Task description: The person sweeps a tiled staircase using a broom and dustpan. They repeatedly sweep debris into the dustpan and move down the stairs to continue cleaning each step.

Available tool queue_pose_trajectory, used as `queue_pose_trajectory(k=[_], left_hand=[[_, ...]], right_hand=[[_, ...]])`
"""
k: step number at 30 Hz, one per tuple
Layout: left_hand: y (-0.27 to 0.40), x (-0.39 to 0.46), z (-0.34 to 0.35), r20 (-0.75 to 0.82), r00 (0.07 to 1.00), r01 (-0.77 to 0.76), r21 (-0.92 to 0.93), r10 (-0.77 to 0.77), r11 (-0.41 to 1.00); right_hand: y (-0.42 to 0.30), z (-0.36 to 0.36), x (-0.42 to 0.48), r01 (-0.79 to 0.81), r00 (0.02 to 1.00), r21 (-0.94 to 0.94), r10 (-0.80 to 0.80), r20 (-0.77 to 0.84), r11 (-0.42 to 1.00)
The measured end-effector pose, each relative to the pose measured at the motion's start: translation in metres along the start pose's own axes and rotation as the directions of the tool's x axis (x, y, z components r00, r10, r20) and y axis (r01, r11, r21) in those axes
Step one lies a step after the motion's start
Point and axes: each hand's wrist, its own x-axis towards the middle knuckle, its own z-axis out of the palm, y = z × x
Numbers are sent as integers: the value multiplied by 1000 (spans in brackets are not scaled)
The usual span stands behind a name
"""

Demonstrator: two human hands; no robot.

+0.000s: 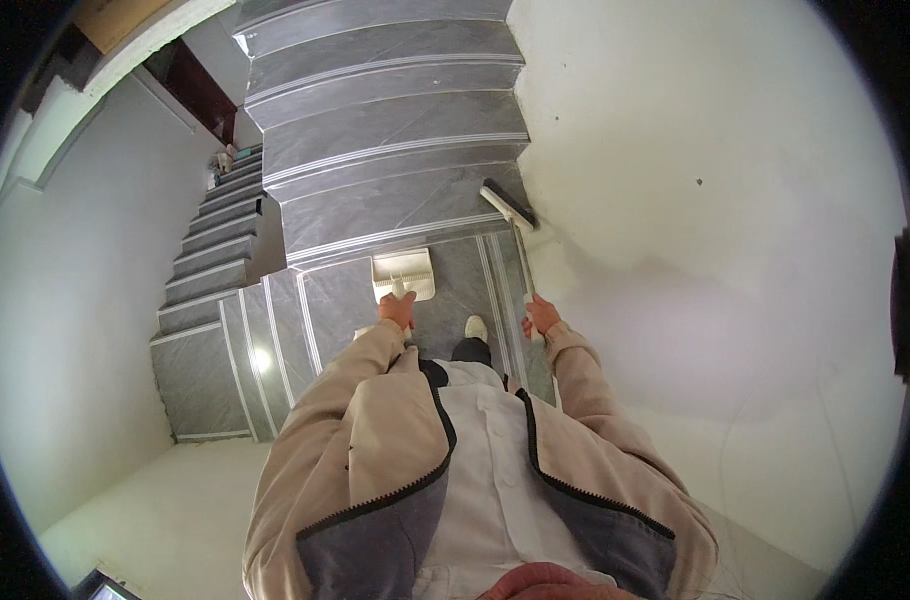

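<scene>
My left hand (397, 310) grips the handle of a cream plastic dustpan (402, 262), whose toothed pan faces away from me in front of the lowest visible riser. Whether the pan rests on the floor or hangs just above it I cannot tell. My right hand (542, 316) is closed around the handle of a long broom (523, 255). The dark-bristled broom head (509, 204) is at the right end of a grey stair step (395, 206), beside the white wall. No loose dirt can be made out in the pan.
Grey tiled stairs (387, 116) with white-striped edges rise ahead. A plain white wall (687, 225) runs along the right. To the left a second flight (211, 259) lies beyond a drop, with several small items (222, 163) at its far end. My pale shoe (476, 328) stands on the landing.
</scene>
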Motion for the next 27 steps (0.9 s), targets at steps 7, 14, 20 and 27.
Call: queue_pose_trajectory(k=[7,14,20,27], left_hand=[[2,-5,-1,66,998,-18,-60,22,998],[-8,4,-17,3,1000,14,-25,-14,1000],[-4,-11,-48,-86,995,-54,-17,52,998],[-5,-37,-110,-232,972,-60,-41,49,997]], right_hand=[[97,-41,41,321,943,-656,-291,159,683],[69,32,-78,129,970,-386,-36,239,914],[67,22,-122,299,950,-257,-262,171,919],[-2,26,-86,152,988,-29,-153,-37,988]])
